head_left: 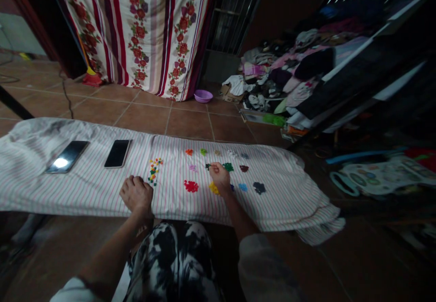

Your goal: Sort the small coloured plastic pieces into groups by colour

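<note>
A striped cloth [85, 188] lies over a low surface in front of me. Small coloured pieces sit on it in sorted heaps: a red heap [191, 185], a green heap [228, 167], a dark heap [259, 187], and a mixed heap [154, 170]. My left hand [136, 195] rests on the cloth with fingers curled, just left of the mixed heap. Near the green heap, my right hand [220, 177] is pinched on a small dark piece.
Two phones [67, 156] [117, 153] lie on the cloth to the left. A floral curtain [143, 29] hangs behind, with a purple bowl [203, 96] on the tiled floor. A pile of clothes [282, 75] and shelving stand at the right.
</note>
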`<state>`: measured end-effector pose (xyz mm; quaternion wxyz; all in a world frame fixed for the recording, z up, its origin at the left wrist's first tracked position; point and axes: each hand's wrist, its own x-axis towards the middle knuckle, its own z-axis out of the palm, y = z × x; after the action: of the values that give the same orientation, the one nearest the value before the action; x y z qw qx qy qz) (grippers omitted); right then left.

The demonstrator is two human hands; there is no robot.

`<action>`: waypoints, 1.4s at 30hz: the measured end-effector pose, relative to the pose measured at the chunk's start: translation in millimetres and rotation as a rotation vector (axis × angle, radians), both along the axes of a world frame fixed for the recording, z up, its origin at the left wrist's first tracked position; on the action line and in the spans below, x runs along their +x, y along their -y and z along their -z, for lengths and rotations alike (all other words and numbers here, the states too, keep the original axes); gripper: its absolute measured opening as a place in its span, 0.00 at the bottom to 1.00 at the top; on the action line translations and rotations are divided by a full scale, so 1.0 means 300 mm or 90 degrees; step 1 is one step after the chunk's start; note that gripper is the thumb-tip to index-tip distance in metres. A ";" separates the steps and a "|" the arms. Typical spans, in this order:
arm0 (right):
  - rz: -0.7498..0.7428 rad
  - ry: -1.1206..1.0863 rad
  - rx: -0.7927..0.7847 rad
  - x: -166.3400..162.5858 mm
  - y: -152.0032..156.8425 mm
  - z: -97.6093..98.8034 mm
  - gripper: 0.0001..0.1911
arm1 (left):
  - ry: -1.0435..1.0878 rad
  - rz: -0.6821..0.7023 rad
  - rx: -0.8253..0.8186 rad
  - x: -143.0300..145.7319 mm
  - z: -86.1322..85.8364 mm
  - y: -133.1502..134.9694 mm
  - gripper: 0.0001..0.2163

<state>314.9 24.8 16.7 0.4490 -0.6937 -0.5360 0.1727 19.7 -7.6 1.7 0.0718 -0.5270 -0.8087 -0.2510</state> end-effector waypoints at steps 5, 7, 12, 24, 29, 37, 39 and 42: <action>0.124 0.147 -0.091 0.175 -0.001 -0.018 0.13 | -0.010 -0.003 0.005 0.003 0.003 -0.001 0.11; 0.145 0.190 -0.134 0.224 -0.006 -0.023 0.12 | -0.017 -0.006 0.000 0.004 0.003 0.000 0.11; 0.152 0.246 -0.199 0.288 -0.024 -0.026 0.13 | -0.024 -0.013 -0.004 0.008 -0.002 0.002 0.11; 0.131 0.274 -0.212 0.300 -0.032 -0.016 0.15 | -0.025 -0.005 -0.005 0.004 0.005 0.000 0.11; 0.124 0.286 -0.181 0.274 -0.018 -0.021 0.15 | -0.023 -0.013 -0.014 0.008 -0.003 0.001 0.11; 0.016 0.212 -0.036 0.053 0.006 -0.040 0.16 | 0.007 0.000 -0.022 -0.002 0.001 -0.003 0.12; -0.050 0.172 -0.013 -0.045 0.013 -0.040 0.15 | 0.015 0.005 -0.024 -0.004 0.001 -0.002 0.12; -0.168 0.117 0.011 -0.211 0.027 -0.022 0.14 | 0.027 0.010 -0.026 -0.004 -0.002 -0.002 0.12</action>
<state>251.7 16.6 23.2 0.3776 -0.6260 -0.6628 0.1618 18.6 -6.9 2.2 0.0423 -0.5291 -0.8110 -0.2463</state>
